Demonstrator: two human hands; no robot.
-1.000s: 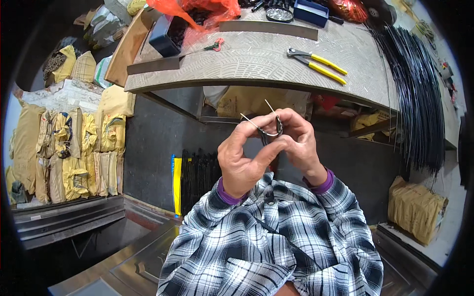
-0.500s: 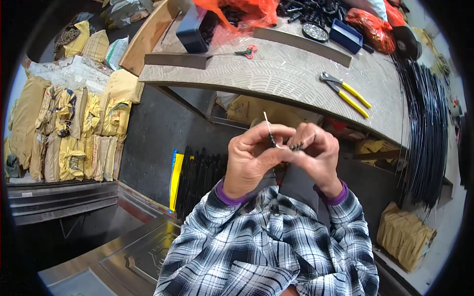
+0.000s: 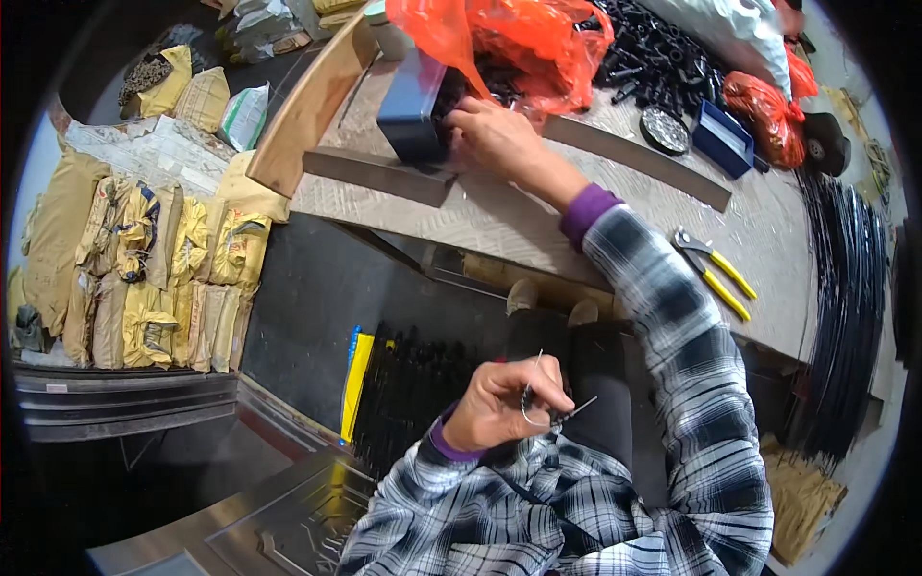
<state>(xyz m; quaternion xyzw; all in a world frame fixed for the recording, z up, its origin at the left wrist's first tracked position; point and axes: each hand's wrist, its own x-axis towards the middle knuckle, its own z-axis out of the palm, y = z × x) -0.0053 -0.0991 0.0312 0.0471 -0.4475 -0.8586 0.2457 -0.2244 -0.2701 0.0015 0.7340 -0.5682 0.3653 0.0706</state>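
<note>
Above my lap, my left hand [image 3: 504, 403] is closed, thumb against fingers, on a thin pale cord [image 3: 523, 411] that curves beside the thumb. Small dark pieces sit along the cord, and one thin end sticks out to the right past the fingertips. My right hand [image 3: 495, 139] reaches across the bench to the open side of a blue box [image 3: 407, 117]. Its fingers bend into the dark contents there, and the fingertips are hidden. Apart from both hands, pliers with yellow handles [image 3: 715, 274] lie on the right part of the bench [image 3: 499, 228].
Red plastic bags [image 3: 538, 58] and a heap of black parts [image 3: 663, 58] cover the bench's far side. A round tin [image 3: 665, 131], a blue tray [image 3: 725, 139] and flat metal bars [image 3: 379, 176] lie nearer. Black rods [image 3: 845, 307] hang at right; wrapped bundles [image 3: 144, 269] fill the left.
My hands were together over my lap, working on the cord. My right hand has left it and moved up to the blue box; my left has lowered, keeping hold of the cord.
</note>
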